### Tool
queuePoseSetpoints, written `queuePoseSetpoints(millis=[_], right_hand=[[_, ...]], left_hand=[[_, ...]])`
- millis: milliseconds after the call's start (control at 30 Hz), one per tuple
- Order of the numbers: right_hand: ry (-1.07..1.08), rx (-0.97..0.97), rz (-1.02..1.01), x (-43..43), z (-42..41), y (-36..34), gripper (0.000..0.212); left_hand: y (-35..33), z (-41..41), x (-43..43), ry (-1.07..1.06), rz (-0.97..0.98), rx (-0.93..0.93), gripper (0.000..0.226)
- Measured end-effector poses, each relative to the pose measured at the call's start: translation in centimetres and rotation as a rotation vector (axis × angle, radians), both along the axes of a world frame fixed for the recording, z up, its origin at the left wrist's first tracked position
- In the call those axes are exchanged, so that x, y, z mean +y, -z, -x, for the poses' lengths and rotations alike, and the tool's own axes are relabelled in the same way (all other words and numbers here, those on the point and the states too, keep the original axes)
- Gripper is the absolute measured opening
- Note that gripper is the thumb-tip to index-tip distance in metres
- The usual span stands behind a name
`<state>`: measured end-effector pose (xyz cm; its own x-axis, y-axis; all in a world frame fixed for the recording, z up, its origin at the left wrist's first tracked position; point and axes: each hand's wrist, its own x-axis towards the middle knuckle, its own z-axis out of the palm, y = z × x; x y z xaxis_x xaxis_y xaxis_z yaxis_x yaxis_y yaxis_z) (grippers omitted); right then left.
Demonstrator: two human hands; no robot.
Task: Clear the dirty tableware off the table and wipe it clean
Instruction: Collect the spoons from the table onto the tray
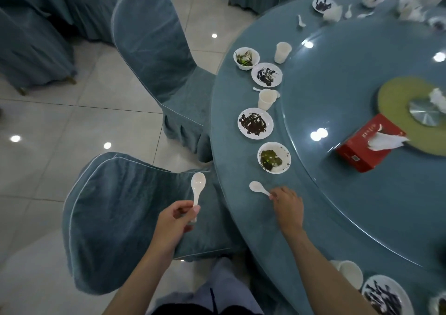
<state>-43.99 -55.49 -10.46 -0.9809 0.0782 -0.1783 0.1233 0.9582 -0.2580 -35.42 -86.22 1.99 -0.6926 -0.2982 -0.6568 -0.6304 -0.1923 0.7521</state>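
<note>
The small glossy white spoon (257, 187) on the round blue desk (241, 220) looks light, stiff, slick and likely brittle. The right hand (287, 206) seems to pinch its handle tip; the left hand (175, 218) has its fingers (184, 206) curled round a second white spoon (198, 186).

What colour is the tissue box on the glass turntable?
The tissue box is red, seen best in the head view.

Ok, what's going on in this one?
A person is clearing a round table. The left hand holds a white spoon up over a chair. The right hand pinches the handle of a second spoon lying near the table's edge. Dirty plates, bowls and cups sit along the rim; no wiping has begun.
</note>
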Motion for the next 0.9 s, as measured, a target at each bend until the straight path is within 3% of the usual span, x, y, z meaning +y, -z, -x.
queuePoseSetpoints(millis=[200, 400, 633, 900], right_hand=[[0.109, -0.091, 0.195, -2.0, -0.1, -0.8, 0.007], [0.134, -0.106, 0.458, -8.9, -2.0, -3.8, 0.005], [0.254, -0.083, 0.900, -23.6, -6.7, -11.6, 0.004], [0.134, -0.040, 1.044, -41.0, -7.5, -18.0, 0.006]], left_hand=[[-0.2, 0.3, -2.0, 0.003, -0.026, 0.012, 0.013], [-1.2, 0.2, -6.0, 0.040, 0.084, 0.066, 0.012], [-4.2, -0.2, -17.1, 0.118, 0.138, 0.265, 0.008], [-6.1, -0.3, -29.5, 0.167, 0.140, 0.351, 0.006]])
